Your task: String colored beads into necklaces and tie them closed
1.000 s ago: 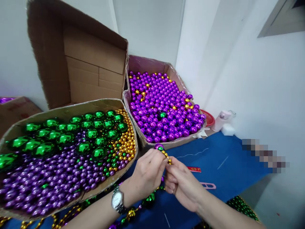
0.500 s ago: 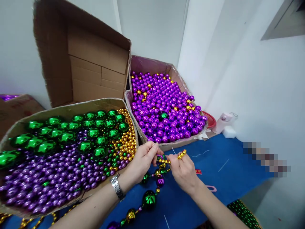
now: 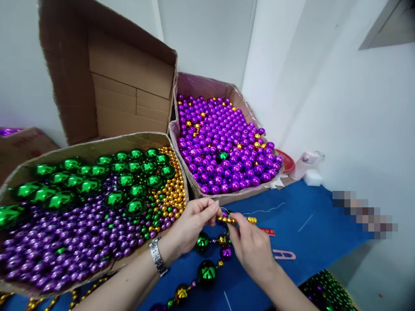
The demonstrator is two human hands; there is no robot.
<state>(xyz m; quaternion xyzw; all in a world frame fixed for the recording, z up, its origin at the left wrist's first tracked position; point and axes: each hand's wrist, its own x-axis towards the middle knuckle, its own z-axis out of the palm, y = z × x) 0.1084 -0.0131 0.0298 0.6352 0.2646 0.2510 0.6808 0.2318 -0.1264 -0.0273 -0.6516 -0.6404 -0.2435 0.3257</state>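
No legible writing is visible; a blurred patch sits at right. At lower centre, the left hand (image 3: 191,224) and right hand (image 3: 249,246) pinch a bead strand (image 3: 207,270) at its gold beads, fingers pressed together on it. The strand trails down over the blue surface (image 3: 311,229). The mixed-bead box (image 3: 90,149) occupies the left, the purple-bead box (image 3: 207,84) upper centre.

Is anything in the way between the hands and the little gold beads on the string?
No. Both the left hand and the right hand already pinch the strand of small gold beads above the blue table; nothing visible lies between the fingers and the beads.
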